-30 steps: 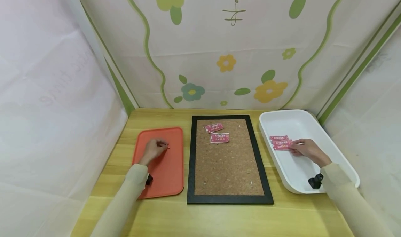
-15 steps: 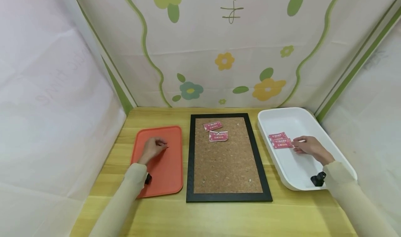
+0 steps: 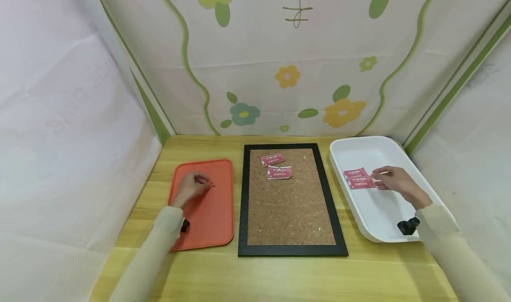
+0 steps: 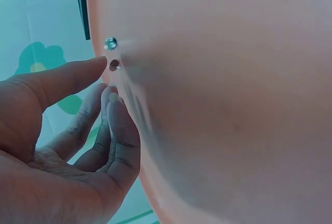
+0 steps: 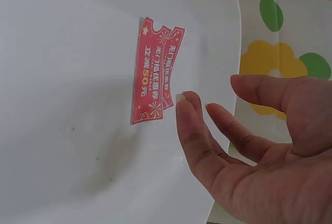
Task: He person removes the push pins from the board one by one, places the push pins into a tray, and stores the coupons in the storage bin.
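My left hand (image 3: 192,187) is over the red tray (image 3: 211,231), its thumb and fingertips apart. In the left wrist view, a small shiny tack-like piece (image 4: 110,43) lies on the tray just beyond the thumb. A second, darker one (image 4: 115,65) sits right by the thumb tip, at the gap between thumb and fingers. My right hand (image 3: 395,182) hovers in the white basin (image 3: 383,151) with fingers loosely bent and thumb spread. Beside its fingertips two pink coupons overlap, the front coupon (image 5: 148,73) partly covering the rear coupon (image 5: 171,63).
Between tray and basin lies a black-framed cork board (image 3: 291,213). Near its top are two more pink coupons, a tilted coupon (image 3: 272,159) and a level coupon (image 3: 279,172). Small pale bits dot its other corners. Printed curtains (image 3: 255,49) enclose the wooden table (image 3: 271,277).
My right hand has drawn slightly back from the coupons, whose rear one now lies more tilted. The left thumb and fingers have parted a little over the tray.
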Demonstrator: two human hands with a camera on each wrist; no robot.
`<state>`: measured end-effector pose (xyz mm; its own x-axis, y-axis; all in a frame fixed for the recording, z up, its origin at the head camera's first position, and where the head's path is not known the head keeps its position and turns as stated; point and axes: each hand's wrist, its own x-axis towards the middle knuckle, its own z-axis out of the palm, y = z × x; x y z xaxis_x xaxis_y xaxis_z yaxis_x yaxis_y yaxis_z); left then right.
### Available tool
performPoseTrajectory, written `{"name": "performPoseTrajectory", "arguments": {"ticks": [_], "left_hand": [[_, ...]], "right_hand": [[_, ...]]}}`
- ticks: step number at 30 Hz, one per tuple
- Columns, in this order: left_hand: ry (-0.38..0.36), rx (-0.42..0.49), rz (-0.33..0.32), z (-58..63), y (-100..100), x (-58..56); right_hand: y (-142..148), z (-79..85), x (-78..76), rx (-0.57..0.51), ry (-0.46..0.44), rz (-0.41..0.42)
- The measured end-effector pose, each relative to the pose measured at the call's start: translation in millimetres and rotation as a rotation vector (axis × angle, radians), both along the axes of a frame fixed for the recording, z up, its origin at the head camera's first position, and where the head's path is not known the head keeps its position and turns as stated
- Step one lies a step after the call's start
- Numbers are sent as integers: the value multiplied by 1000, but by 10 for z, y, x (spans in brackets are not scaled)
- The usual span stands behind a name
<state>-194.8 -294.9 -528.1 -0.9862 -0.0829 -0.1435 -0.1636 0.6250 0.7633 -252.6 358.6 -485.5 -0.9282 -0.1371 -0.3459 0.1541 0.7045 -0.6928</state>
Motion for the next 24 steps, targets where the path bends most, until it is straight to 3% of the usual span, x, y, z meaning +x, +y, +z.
{"name": "performPoseTrajectory", "arguments": {"ticks": [12, 18, 24], "left_hand": [[-27, 35, -17, 102, 62, -44], [12, 20, -34, 128, 173, -86], [26, 23, -40, 153, 308, -127]], "right_hand": [[-431, 263, 59, 30, 139, 50], [-633, 314, 93, -29, 199, 65], [-809, 341, 84, -82, 200, 62]]}}
